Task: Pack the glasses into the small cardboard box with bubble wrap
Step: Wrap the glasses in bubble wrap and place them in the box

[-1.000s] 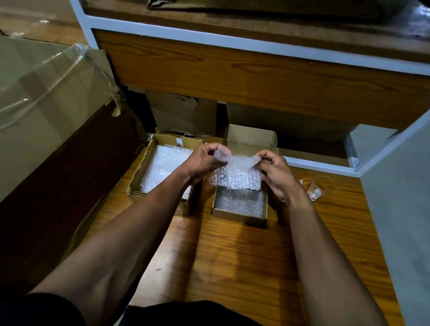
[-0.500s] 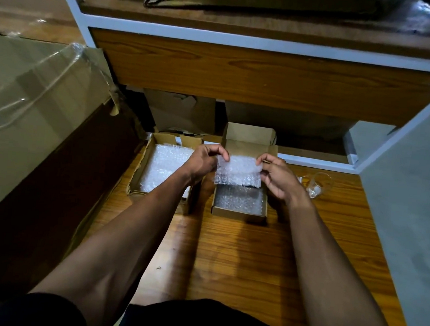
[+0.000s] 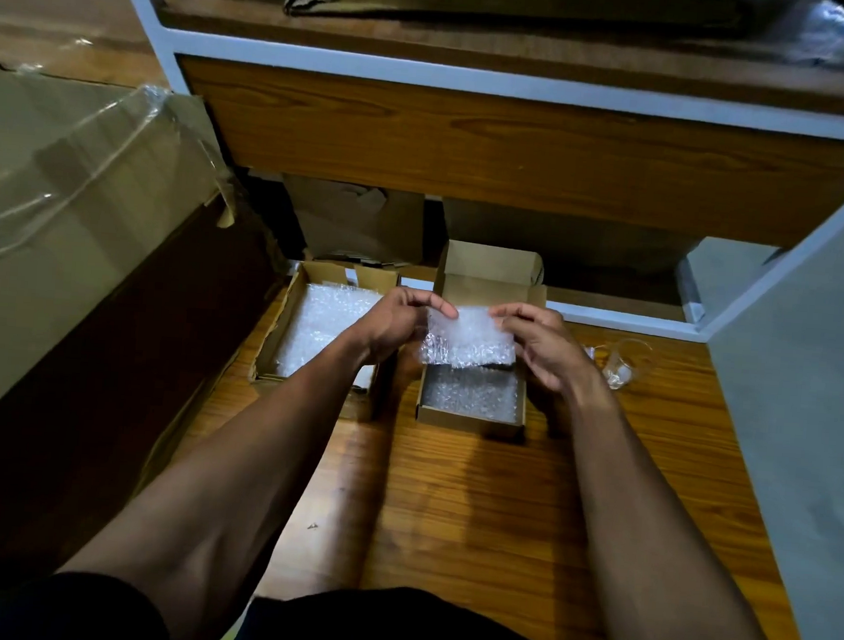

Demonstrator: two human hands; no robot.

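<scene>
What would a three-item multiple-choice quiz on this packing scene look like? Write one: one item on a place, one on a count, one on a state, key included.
1. Where does the clear glass stand?
A. Inside the small cardboard box
B. On the wooden surface, right of the small cardboard box
C. In the left hand

2. How many open cardboard boxes lined with bubble wrap sit on the wooden surface?
A. One
B. Two
C. Four

3. What is the state of the bubble wrap piece?
A. Held up between both hands over the small cardboard box
B. Lying flat beside the glass
C. Wrapped around the glass

Key: 1 B, the glass stands alone beyond the right hand. 2 B, the small cardboard box and a wider box left of it. 3 A, the left hand and right hand each pinch an upper corner.
</scene>
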